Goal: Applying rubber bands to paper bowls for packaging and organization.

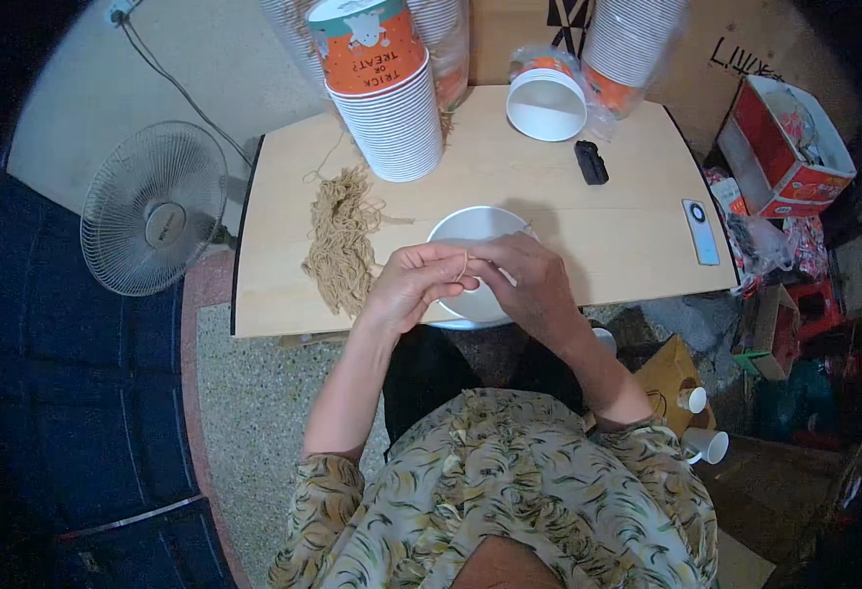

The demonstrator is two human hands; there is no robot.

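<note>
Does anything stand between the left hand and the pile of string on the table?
Nothing visible does. The pile of string lies just left of the left hand; the white bucket sits toward its right, outside that gap.

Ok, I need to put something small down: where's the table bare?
Widest: between the right hand, black object and phone-like item. Smaller: between the cup stack and far white cup. Crowded: the left, where yarn lies.

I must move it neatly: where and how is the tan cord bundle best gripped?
Probably around its middle, from above with the nearby left hand, gathering both long sides: the tan cord bundle lies long and loose, with stray strands.
</note>
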